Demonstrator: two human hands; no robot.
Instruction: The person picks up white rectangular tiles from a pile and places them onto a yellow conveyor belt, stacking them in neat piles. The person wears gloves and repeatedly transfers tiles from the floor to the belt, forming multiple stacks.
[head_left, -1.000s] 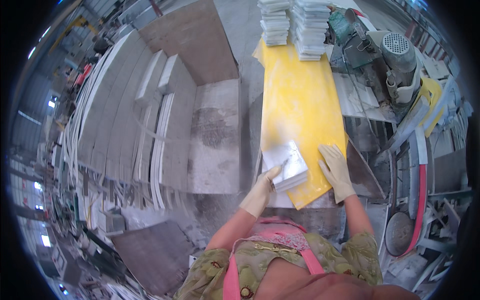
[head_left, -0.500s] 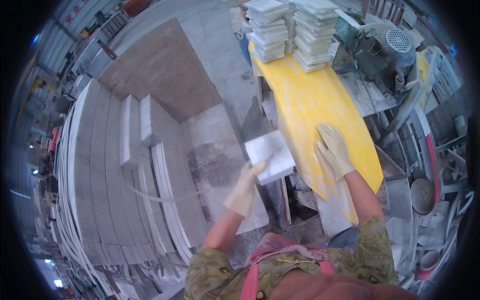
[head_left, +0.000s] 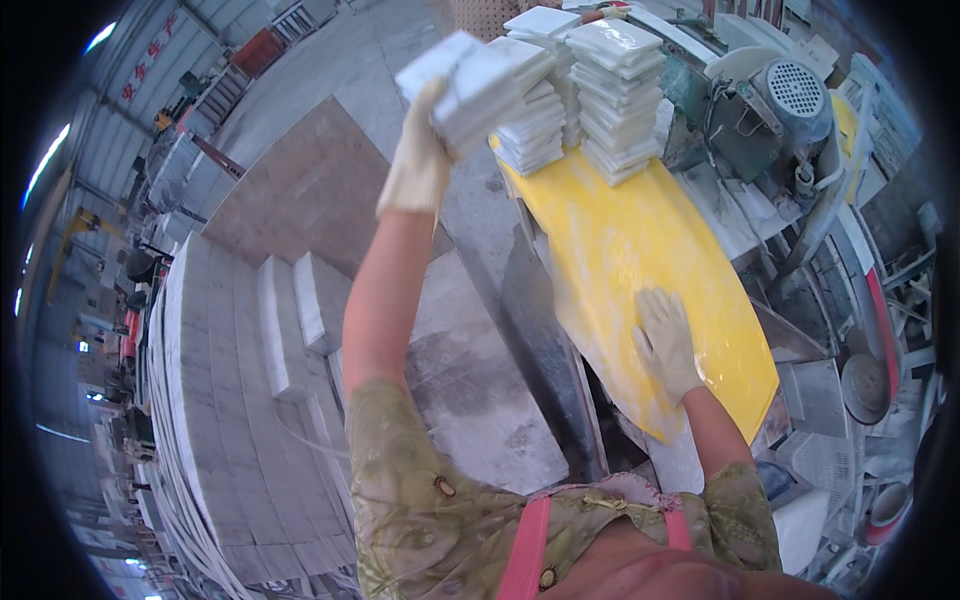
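Note:
Far out in front, my gloved left hand grips a small pile of square white marble tiles, slightly blurred by motion. The pile is raised and tilted beside the left tile stack; whether the two touch I cannot tell. A second tall stack of white tiles stands just to its right. Both stacks rest at the far end of a yellow sheet draped over a bench. My gloved right hand lies on the near part of that sheet, fingers stretched out, holding nothing.
Long grey stone slabs stand in a row at the left, with a brown board beyond them. A machine with a round vented motor sits at the far right. A curved bar with a red stripe runs along the right.
My left hand has carried the tiles forward and up, from beside the bench's near left edge to the far stacks. The right hand stays on the yellow sheet.

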